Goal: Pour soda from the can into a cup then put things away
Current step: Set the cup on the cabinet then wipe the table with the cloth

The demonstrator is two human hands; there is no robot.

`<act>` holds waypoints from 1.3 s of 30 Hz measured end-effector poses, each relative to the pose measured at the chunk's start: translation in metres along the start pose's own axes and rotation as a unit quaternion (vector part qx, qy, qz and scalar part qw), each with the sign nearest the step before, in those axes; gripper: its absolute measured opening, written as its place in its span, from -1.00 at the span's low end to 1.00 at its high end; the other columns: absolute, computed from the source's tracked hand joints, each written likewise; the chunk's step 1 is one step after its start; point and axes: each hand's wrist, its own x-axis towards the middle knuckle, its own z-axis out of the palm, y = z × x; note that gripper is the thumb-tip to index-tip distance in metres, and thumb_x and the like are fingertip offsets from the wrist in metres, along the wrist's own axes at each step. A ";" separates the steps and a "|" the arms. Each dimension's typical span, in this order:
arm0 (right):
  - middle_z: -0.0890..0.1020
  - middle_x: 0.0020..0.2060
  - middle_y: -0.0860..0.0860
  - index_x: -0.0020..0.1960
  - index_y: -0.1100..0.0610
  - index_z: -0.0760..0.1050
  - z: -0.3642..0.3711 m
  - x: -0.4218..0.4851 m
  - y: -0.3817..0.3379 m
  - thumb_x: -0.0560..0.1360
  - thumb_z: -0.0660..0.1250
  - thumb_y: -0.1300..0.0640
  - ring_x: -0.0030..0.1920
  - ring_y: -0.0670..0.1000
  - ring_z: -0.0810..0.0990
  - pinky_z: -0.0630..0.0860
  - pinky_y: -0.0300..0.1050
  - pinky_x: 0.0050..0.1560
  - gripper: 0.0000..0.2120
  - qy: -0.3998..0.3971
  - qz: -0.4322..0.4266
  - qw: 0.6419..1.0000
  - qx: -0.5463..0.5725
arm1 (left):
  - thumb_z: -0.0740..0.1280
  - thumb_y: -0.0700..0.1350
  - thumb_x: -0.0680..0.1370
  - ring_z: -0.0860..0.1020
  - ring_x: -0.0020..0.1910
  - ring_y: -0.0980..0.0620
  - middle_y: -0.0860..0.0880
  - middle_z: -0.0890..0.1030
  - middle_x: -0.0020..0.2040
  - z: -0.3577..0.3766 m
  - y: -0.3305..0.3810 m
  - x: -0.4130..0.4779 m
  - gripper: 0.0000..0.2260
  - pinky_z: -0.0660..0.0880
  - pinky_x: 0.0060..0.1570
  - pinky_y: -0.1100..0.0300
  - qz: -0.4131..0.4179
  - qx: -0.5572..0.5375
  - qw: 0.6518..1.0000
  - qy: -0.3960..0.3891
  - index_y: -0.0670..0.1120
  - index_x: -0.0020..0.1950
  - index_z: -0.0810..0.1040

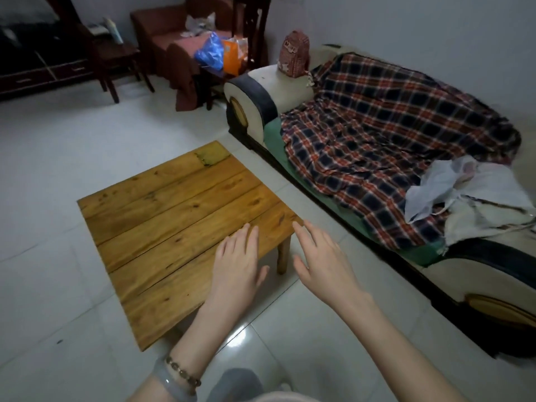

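A low wooden table (162, 210) of yellow-brown planks stands on the white tile floor in front of me. No can and no cup show anywhere in the head view. My left hand (236, 264) hovers palm down over the table's near right part, fingers apart, holding nothing. My right hand (320, 258) is stretched out just past the table's right corner, above the floor, fingers spread and holding nothing. A bead bracelet and a pale bangle sit on my left wrist.
A sofa (290, 82) draped in a plaid blanket (391, 140) runs along the right, with white plastic bags (452, 187) on it. At the back stand dark wooden chairs (116, 62), a brown armchair (162, 33) and a blue bag (210, 52).
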 end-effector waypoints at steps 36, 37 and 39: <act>0.40 0.37 0.18 0.43 0.16 0.28 0.099 0.421 0.015 0.47 0.35 0.09 0.33 0.15 0.42 0.41 0.02 0.25 -0.43 -0.105 -0.203 0.973 0.016 | 0.50 0.04 0.35 0.49 0.23 -0.17 -0.23 0.47 0.30 0.076 -0.191 0.279 -0.32 0.39 0.25 -0.07 -0.204 0.055 0.977 -0.015 -0.25 0.35 0.40; 0.39 0.38 0.18 0.44 0.15 0.28 0.104 0.430 0.016 0.48 0.34 0.08 0.34 0.15 0.40 0.40 0.02 0.26 -0.43 -0.110 -0.211 0.971 0.013 | 0.50 0.04 0.34 0.50 0.23 -0.17 -0.23 0.47 0.30 0.080 -0.196 0.284 -0.32 0.40 0.25 -0.06 -0.211 0.058 0.976 -0.020 -0.25 0.35 0.40; 0.37 0.39 0.17 0.44 0.15 0.27 0.114 0.452 0.020 0.49 0.33 0.08 0.35 0.15 0.39 0.37 0.01 0.28 -0.44 -0.121 -0.226 0.966 0.010 | 0.50 0.04 0.34 0.50 0.23 -0.17 -0.23 0.48 0.30 0.088 -0.206 0.297 -0.32 0.40 0.24 -0.06 -0.226 0.063 0.972 -0.029 -0.25 0.34 0.40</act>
